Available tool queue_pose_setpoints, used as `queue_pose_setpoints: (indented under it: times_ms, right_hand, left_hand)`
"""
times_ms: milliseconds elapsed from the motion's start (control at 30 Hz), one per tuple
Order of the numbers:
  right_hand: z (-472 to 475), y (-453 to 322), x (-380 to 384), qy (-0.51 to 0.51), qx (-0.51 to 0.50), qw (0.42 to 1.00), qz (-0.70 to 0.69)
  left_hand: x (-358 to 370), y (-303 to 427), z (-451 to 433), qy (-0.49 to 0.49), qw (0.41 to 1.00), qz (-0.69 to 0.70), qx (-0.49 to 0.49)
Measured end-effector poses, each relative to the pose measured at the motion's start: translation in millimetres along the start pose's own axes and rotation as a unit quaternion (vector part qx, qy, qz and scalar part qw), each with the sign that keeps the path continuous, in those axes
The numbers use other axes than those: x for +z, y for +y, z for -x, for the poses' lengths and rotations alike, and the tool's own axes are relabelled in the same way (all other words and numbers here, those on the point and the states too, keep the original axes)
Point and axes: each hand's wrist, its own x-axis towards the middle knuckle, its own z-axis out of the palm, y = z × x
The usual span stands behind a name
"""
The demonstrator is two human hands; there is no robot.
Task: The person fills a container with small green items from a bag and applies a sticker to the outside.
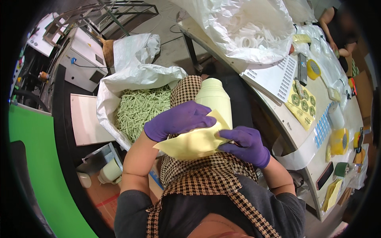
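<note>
A pale yellow-green bottle (215, 98), apparently a vacuum flask, lies across my lap on a checked apron (187, 89), its stepped end pointing away from me. Over its lower part, both hands hold a pale yellow sheet (190, 144), bent and with one corner raised. My left hand (181, 120), in a purple glove, presses along the sheet's far edge, fingers bent. My right hand (245, 144), gloved alike, pinches the sheet's right edge between thumb and fingers. The sheet's underside and the bottle's near end are hidden.
A white woven sack (104, 104) of short green sticks (143, 108) stands left. The right-hand table (276, 119) bears a bag of white rings (253, 38), printed sheets (275, 77), yellow tape rolls (313, 69) and a phone (324, 176). Another person (330, 26) sits beyond. Another bottle (109, 172) lies lower left.
</note>
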Motion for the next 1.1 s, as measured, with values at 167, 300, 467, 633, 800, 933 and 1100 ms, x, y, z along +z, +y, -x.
queue_pose_setpoints:
  times_ms: [167,300,467,633,800,933,1100]
  right_hand:
    - [-1.9,7.0,-3.5,-0.041,0.140,0.967,-0.210]
    - [-0.1,11.7,1.5,0.017,0.107,0.988,-0.111]
    - [4.2,20.1,0.6,0.088,-0.039,0.995,-0.022]
    - [21.3,39.9,2.3,0.078,-0.030,0.987,-0.134]
    - [42.0,51.5,-17.7,0.207,-0.079,0.951,-0.218]
    - [70.3,72.5,-20.5,0.320,-0.025,0.853,-0.411]
    - [66.7,65.4,0.4,0.275,0.214,0.849,-0.398]
  left_hand:
    - [-1.0,-7.0,-6.9,-0.022,0.999,0.016,-0.047]
    - [-4.8,-26.3,-13.3,-0.007,0.977,-0.140,0.162]
    - [-11.2,-33.8,-17.7,-0.012,0.915,-0.299,0.272]
    - [-8.1,-12.2,-36.7,-0.010,0.984,-0.178,0.024]
    - [-22.3,-13.8,-58.8,0.184,0.849,-0.419,0.263]
    - [-39.8,-56.5,-132.4,0.286,0.892,-0.301,0.178]
    - [-53.7,-160.7,-127.0,0.367,0.849,-0.306,0.226]
